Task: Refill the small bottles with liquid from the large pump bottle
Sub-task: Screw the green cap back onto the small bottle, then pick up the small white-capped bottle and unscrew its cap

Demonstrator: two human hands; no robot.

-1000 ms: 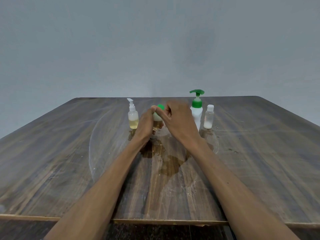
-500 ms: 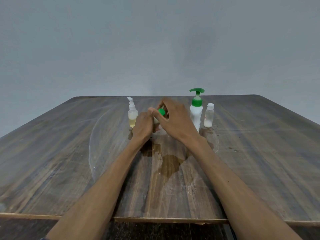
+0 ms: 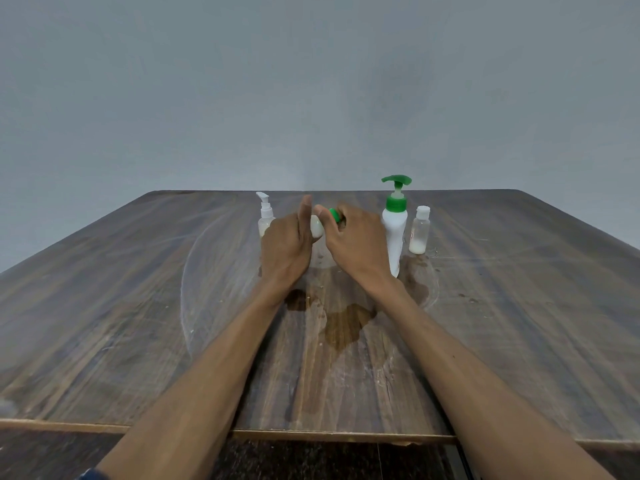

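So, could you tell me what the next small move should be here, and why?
Probably lift the green cap clear: the right hand pinches it atop the small bottle that the left hand holds, and refilling needs an open neck.

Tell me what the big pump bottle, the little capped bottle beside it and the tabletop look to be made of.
Large pump bottle: opaque white plastic, smooth and faintly glossy, with a green plastic pump head. Small capped bottle: clear plastic, probably, since the white liquid shows through its wall. Table: dark wood or a wood-look laminate; streaked grain is visible, and pale scuffs and a wet patch mark its worn surface.
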